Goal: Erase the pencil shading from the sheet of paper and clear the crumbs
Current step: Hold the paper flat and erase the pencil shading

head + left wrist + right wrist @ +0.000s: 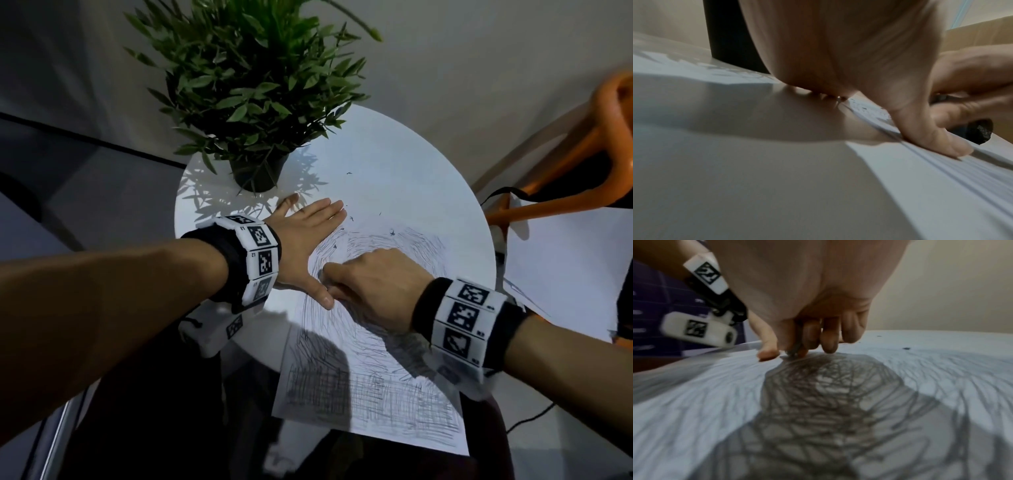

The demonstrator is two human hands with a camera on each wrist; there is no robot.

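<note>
A white sheet of paper (370, 387) covered in pencil shading lies on the round white table (394, 164) and overhangs its near edge. My left hand (308, 240) lies flat with straight fingers, and its thumb (931, 138) presses the sheet's left edge. Just right of that thumb, my right hand (370, 284) has its fingers curled round a small dark eraser (980, 132), whose tip (795, 349) touches the shaded paper. Dark eraser crumbs (392, 233) lie scattered near the sheet's far end and on the table beyond it.
A potted green plant (253, 85) stands at the table's far left, just beyond my left fingers. An orange chair (582, 154) and another white sheet (565, 267) are off to the right. The floor around the table is dark.
</note>
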